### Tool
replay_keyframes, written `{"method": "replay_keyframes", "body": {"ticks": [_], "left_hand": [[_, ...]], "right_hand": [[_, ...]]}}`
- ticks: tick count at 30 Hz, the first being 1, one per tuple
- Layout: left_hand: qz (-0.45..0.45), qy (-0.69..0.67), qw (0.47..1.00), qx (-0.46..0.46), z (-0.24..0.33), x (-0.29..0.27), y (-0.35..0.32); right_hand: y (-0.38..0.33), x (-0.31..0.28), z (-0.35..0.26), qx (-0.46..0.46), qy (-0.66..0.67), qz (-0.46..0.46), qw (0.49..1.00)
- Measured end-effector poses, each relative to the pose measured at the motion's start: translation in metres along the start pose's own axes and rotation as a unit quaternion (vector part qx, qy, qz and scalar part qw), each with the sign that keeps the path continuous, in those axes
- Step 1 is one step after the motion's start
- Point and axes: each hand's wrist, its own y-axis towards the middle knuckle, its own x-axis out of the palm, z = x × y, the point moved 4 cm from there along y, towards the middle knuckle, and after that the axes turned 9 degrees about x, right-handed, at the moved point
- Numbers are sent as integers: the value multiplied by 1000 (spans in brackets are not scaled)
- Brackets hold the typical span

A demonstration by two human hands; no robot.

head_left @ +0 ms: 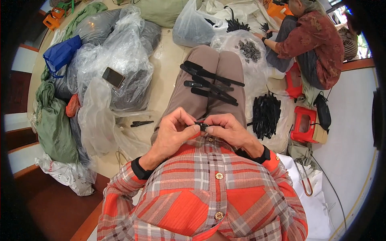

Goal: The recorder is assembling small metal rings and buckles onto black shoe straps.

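Close to my shirt front, my left hand [171, 130] and my right hand [234, 130] meet over a small black buckle [203, 125]. Thumb and fingers of each hand pinch it from opposite sides. Part of the buckle, and any strap on it, is hidden by my fingertips. Across my thighs lie several black straps [215, 92], crossing one another, some with buckle-like ends. To the right of my legs is a heap of similar black straps [266, 116]. Beyond it, small dark pieces [249, 50] rest on clear plastic; their exact kind is hard to make out.
A co-worker [311, 44] sits at the far right, hands near black straps. Large plastic-wrapped bundles [116, 60] fill the left, with a phone [113, 77] on top. A few black pieces [142, 123] lie on the floor. Red plastic stools [302, 124] stand at right.
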Motion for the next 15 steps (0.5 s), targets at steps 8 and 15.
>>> {"method": "replay_keyframes", "body": {"ticks": [8, 15], "left_hand": [[-32, -64, 996, -52, 3, 1, 4], [-24, -21, 999, -20, -2, -4, 7]], "right_hand": [[-1, 0, -8, 46, 109, -31, 992], [-1, 1, -35, -102, -47, 48, 993]]}}
